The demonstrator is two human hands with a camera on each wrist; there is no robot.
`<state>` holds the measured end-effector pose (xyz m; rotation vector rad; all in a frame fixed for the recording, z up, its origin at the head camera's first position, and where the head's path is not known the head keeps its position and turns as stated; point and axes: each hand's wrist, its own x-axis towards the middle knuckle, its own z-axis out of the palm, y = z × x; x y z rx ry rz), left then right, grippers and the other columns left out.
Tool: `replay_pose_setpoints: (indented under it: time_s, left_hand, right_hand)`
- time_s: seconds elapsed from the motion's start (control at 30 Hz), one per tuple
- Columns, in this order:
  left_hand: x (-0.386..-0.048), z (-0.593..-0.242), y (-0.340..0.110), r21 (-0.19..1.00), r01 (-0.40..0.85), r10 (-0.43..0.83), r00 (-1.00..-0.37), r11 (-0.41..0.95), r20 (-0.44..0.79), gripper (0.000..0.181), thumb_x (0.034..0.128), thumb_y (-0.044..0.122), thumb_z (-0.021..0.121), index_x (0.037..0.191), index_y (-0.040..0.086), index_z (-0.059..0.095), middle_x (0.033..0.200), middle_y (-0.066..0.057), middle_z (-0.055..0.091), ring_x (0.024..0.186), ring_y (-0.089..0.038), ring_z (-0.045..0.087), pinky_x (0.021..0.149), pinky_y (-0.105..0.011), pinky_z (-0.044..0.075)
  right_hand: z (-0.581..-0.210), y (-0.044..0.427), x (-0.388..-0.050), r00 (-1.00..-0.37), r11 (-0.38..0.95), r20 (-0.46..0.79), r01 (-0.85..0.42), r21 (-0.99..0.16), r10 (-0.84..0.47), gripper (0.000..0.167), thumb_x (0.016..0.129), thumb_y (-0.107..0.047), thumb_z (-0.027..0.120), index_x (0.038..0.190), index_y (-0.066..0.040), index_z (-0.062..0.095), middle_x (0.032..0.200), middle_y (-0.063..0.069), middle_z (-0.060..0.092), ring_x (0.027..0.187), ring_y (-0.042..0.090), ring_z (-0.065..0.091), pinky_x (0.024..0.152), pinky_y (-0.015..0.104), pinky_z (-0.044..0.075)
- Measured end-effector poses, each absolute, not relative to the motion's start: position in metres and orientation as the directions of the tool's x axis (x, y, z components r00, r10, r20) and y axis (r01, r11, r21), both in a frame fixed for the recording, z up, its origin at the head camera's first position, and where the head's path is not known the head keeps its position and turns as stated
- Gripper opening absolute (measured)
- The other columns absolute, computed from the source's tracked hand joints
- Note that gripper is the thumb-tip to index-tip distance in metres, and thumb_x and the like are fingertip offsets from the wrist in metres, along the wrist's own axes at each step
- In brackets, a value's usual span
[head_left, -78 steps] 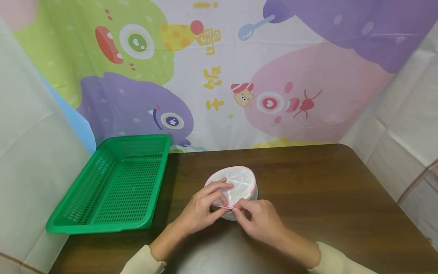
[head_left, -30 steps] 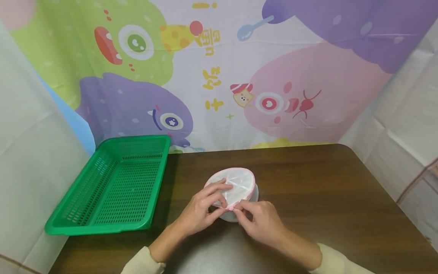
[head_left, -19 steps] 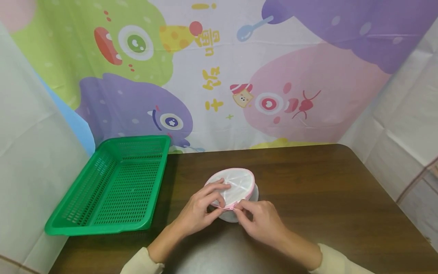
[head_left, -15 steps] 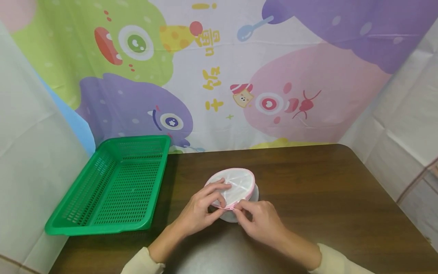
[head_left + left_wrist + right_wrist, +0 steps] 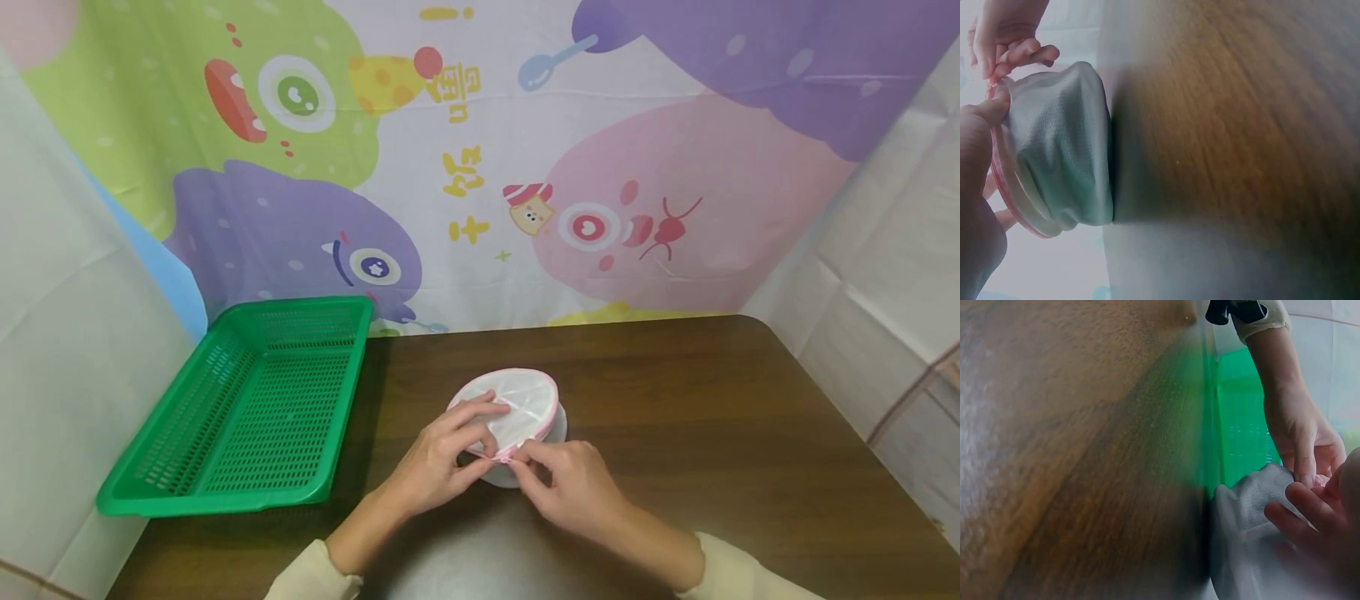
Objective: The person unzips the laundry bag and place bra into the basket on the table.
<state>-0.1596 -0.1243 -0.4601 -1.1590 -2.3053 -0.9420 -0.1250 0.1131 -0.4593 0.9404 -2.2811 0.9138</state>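
A round mesh laundry bag (image 5: 525, 404) with a whitish top and pink zipped edging stands on the table in front of me. My left hand (image 5: 448, 454) pinches the pink edge at its near side with thumb and forefinger, while other fingers rest on the top. Just to the right, my right hand (image 5: 573, 483) pinches the pink edging by the zip with thumb and forefinger; the zip pull itself is too small to make out. In the left wrist view, the bag's grey mesh side (image 5: 1063, 144) looks creased and slack.
A green plastic basket (image 5: 281, 417) with slotted walls and floor stands at the left of the dark wooden table (image 5: 690, 417). Behind the table hangs a cartoon-printed cloth (image 5: 480, 283), with pale cloth on both sides.
The bag's top has tilted and dipped slightly toward me, and more of its grey side shows at the right. Both hands keep nearly the same place and grip.
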Motion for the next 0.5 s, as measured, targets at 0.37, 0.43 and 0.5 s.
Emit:
replay_pose_setpoints:
  time_s: [0.37, 0.43, 0.5]
  left_hand:
    - [-0.1604, -0.4577, -0.1266, 0.408, 0.81, 0.546, -0.586, 0.421, 0.6, 0.026, 0.0891, 0.002, 0.089, 0.09, 0.016, 0.068, 0.145, -0.007, 0.077, 0.151, -0.04, 0.066, 0.114, -0.054, 0.063]
    - [-0.1604, -0.4573, -0.1265, 0.409, 0.809, 0.548, -0.587, 0.423, 0.596, 0.026, 0.0896, 0.002, 0.09, 0.09, 0.017, 0.068, 0.145, -0.008, 0.077, 0.151, -0.04, 0.066, 0.113, -0.053, 0.064]
    - [-0.1603, -0.4573, -0.1266, 0.41, 0.803, 0.548, -0.595, 0.432, 0.588, 0.027, 0.0895, 0.004, 0.091, 0.09, 0.017, 0.068, 0.145, -0.008, 0.077, 0.151, -0.039, 0.066, 0.112, -0.051, 0.065]
  right_hand:
    - [-0.4576, 0.1161, -0.1252, -0.642, 0.522, 0.644, -0.748, -0.409, -0.416, 0.019, 0.093, -0.005, 0.082, 0.082, -0.02, 0.074, 0.063, -0.015, 0.061, 0.062, -0.019, 0.028, 0.054, 0.005, 0.028]
    - [-0.4573, 0.1163, -0.1251, -0.642, 0.521, 0.643, -0.749, -0.41, -0.418, 0.019, 0.093, -0.005, 0.082, 0.083, -0.019, 0.075, 0.063, -0.015, 0.062, 0.062, -0.019, 0.029, 0.054, 0.005, 0.029]
    - [-0.4568, 0.1165, -0.1247, -0.651, 0.529, 0.636, -0.741, -0.414, -0.415, 0.019, 0.093, -0.006, 0.081, 0.083, -0.02, 0.075, 0.062, -0.015, 0.062, 0.062, -0.019, 0.029, 0.055, 0.006, 0.029]
